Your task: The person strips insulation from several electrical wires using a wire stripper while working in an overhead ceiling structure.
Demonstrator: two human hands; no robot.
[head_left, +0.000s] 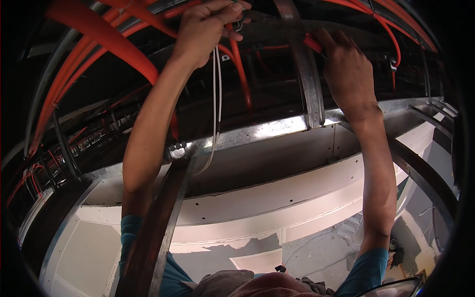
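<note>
Left hand (pixel 205 32): fingertips pinched on thin wire (pixel 240 23).
Right hand (pixel 348 69): curled around a red-handled tool (pixel 312 43).
White wires (pixel 214 84): hanging below left hand.
Edges: metal strut (pixel 308 81) between hands, open room beside.

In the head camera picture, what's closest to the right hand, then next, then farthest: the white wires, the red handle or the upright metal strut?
From the right hand:
1. Red handle: in its grip.
2. Upright metal strut: just left of the hand.
3. White wires: farther left, hanging down.
</note>
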